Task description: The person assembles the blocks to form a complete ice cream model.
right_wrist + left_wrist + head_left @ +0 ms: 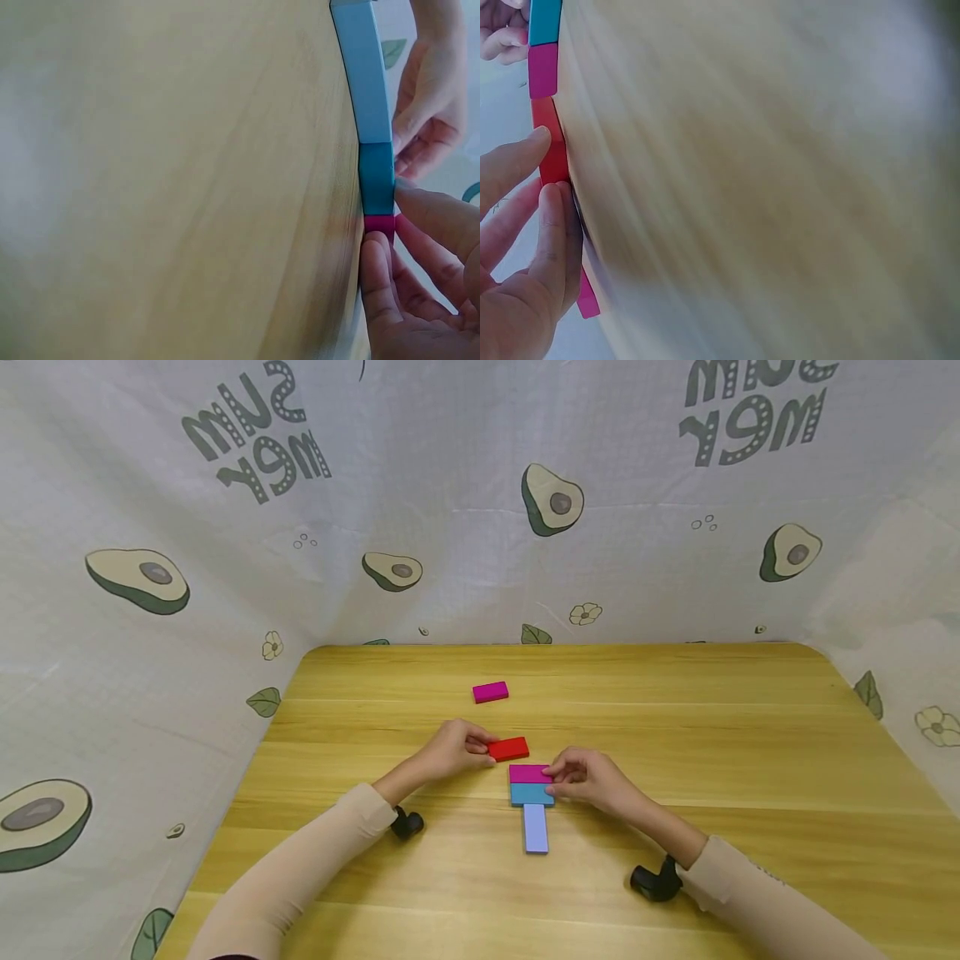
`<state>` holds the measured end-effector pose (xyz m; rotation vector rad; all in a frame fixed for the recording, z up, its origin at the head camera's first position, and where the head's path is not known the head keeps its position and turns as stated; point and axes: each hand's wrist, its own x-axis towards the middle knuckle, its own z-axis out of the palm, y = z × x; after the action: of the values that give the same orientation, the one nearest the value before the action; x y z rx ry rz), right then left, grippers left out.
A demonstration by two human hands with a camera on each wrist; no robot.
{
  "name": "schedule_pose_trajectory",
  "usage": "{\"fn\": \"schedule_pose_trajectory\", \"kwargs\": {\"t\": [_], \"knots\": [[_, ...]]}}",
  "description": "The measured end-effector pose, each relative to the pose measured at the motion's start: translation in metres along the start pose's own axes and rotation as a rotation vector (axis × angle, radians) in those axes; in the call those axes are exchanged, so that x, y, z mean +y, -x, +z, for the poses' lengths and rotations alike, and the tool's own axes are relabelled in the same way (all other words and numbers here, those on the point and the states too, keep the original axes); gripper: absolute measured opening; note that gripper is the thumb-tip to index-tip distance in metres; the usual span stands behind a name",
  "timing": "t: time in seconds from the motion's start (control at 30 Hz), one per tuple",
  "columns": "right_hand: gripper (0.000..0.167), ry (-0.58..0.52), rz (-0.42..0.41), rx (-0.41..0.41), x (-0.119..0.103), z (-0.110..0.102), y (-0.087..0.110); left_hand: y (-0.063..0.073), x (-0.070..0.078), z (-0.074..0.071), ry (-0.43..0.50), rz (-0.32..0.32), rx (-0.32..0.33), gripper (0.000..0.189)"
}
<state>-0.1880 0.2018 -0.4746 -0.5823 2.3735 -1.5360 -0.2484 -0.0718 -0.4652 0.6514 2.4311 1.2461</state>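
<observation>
My left hand pinches the left end of a red block between thumb and fingers, just beyond the joined blocks. In the left wrist view the red block lies close to the magenta block. A magenta block and a blue block lie side by side, long edges touching. A lavender block extends from them toward me, like a handle. My right hand holds the right end of the magenta block, its thumb touching the blue block.
A loose magenta block lies farther back on the wooden table. Black wrist cameras sit below the left sleeve and the right sleeve. An avocado-print cloth hangs behind the table.
</observation>
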Motion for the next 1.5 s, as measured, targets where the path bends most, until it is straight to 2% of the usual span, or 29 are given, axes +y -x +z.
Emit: {"fn": "schedule_pose_trajectory", "kwargs": {"t": [0.43,0.77,1.07,1.5], "knots": [[0.017,0.019,-0.021,0.005,0.003,0.001,-0.001,-0.005,0.005,0.006,0.008,0.012,-0.050,0.034],[0.019,0.017,0.010,0.004,0.002,0.000,-0.001,-0.007,0.006,0.009,0.004,0.024,-0.078,0.036],[0.020,0.010,0.020,0.002,-0.001,0.000,-0.001,-0.010,0.007,0.011,0.006,0.043,-0.091,0.037],[0.017,0.034,-0.007,0.007,-0.001,0.000,-0.002,-0.010,0.009,0.011,0.016,0.061,-0.110,0.037]]}}
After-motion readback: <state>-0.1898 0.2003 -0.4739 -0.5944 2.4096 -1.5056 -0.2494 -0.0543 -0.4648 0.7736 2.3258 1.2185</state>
